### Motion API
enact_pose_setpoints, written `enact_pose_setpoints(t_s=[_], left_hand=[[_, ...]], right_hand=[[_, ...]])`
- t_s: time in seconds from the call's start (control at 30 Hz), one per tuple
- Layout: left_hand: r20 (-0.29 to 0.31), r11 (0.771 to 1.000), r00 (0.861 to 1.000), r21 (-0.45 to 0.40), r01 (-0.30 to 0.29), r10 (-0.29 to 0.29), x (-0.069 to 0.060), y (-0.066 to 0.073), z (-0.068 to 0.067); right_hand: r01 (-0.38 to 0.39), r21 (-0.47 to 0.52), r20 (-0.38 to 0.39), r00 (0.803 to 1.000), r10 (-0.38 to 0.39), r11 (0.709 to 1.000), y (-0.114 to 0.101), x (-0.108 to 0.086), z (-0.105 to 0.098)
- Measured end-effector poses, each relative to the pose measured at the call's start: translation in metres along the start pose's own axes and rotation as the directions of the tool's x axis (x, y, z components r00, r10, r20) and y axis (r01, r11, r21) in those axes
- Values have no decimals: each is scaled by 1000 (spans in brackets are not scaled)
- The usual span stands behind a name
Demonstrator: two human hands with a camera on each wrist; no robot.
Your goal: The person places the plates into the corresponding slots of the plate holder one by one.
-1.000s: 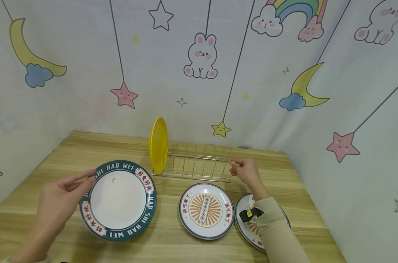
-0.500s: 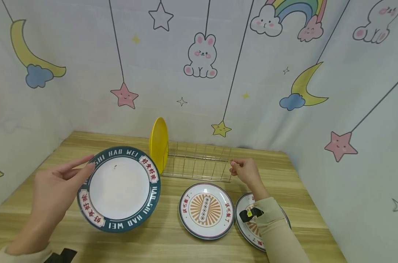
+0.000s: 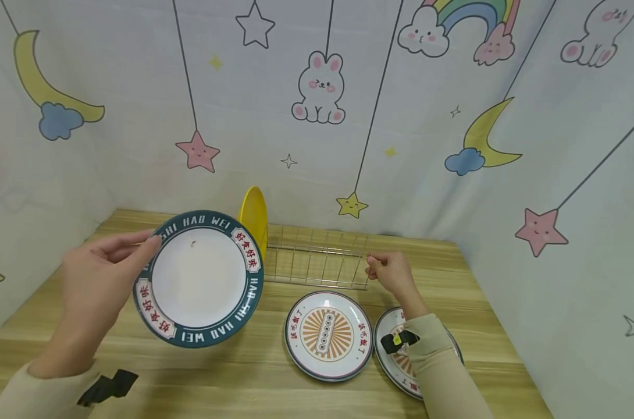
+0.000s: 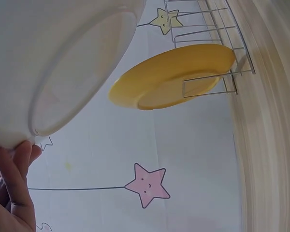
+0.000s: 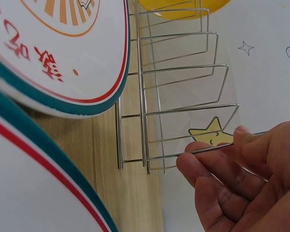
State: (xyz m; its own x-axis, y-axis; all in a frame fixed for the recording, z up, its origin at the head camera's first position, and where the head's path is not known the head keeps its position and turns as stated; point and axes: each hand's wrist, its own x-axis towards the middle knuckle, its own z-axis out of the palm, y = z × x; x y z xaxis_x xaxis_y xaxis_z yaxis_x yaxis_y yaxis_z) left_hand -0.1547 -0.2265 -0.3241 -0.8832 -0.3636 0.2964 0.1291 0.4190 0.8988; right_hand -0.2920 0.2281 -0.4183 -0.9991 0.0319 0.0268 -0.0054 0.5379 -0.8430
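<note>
My left hand (image 3: pixel 99 285) pinches the upper left rim of a white plate with a green lettered border (image 3: pixel 199 279), held tilted up above the table. In the left wrist view the fingers (image 4: pixel 17 179) press against the pale underside of this plate (image 4: pixel 48 58). Partly behind it in the head view, a yellow plate (image 3: pixel 254 212) stands upright in the left end of the wire rack (image 3: pixel 312 265). My right hand (image 3: pixel 392 273) pinches the wire at the rack's right end; the right wrist view has thumb and fingers (image 5: pixel 241 169) around that wire (image 5: pixel 198 152).
A white plate with an orange sunburst (image 3: pixel 328 337) lies on the wooden table (image 3: pixel 233 390) in front of the rack. Beside it, another patterned plate (image 3: pixel 392 361) lies partly under my right sleeve. A patterned curtain (image 3: pixel 275 105) hangs behind the table.
My left hand has raised the green-bordered plate and brought it slightly right, so it covers more of the yellow plate. My right hand stays on the rack.
</note>
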Motion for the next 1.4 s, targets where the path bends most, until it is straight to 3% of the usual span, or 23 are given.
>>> enact_pose_setpoints(t_s=[0.47,0.9,1.03,1.23,1.4], left_hand=[[-97,995,991,-25,-99,96,13,21,24],[-209,959,936,32,-283,283,24,27,41],[-229,950,923,35,-309,309,25,30,47],[-247,947,916,18,-322,316,26,34,55],[-270,931,893,33,-364,359,25,38,62]], right_hand=[[0,16,-15,1000,0,1000,2,1,1],[-5,33,-12,1000,5,999,-2,-2,0],[2,22,-12,1000,-1,1000,-2,-4,0],[5,3,-13,1000,-5,1000,-4,-9,-2],[2,13,-1,1000,-2,1000,-4,-11,-3]])
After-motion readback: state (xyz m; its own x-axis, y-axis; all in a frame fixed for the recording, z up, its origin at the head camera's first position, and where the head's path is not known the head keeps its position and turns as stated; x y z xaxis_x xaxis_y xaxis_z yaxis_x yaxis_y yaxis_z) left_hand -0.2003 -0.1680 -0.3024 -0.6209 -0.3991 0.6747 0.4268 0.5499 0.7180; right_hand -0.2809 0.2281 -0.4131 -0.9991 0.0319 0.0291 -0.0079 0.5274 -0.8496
